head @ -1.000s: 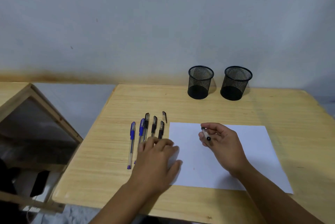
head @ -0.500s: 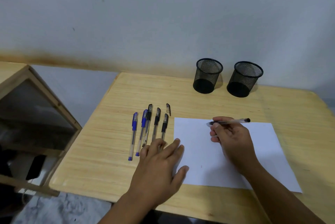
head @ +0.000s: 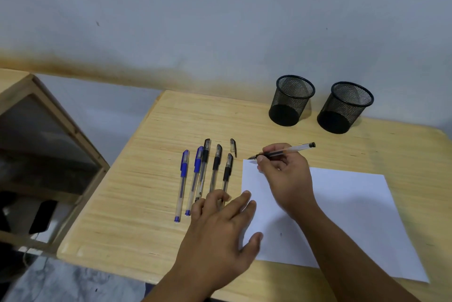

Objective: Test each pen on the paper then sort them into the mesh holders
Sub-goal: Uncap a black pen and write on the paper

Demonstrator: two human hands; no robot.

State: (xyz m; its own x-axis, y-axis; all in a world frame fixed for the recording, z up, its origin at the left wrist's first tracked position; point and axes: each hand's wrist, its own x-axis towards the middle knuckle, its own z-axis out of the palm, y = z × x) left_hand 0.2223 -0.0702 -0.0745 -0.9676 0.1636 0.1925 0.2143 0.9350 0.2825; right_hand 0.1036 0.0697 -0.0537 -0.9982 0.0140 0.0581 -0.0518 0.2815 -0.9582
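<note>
My right hand grips an uncapped black pen, its tip at the far left corner of the white paper. My left hand lies flat with fingers apart, pressing the paper's left edge and covering the near ends of some pens. Several capped pens lie in a row left of the paper: two blue pens and three black pens. A loose black cap lies beyond them. Two black mesh holders stand at the back, with nothing seen inside.
The wooden table ends at its left edge near a wooden-framed shelf. A grey wall runs directly behind the holders. Floor shows below the table's near left corner.
My right hand has turned the pen from upright to a writing grip and brought its tip toward the paper's far left corner. My left hand's fingers have spread and slid onto the paper's edge.
</note>
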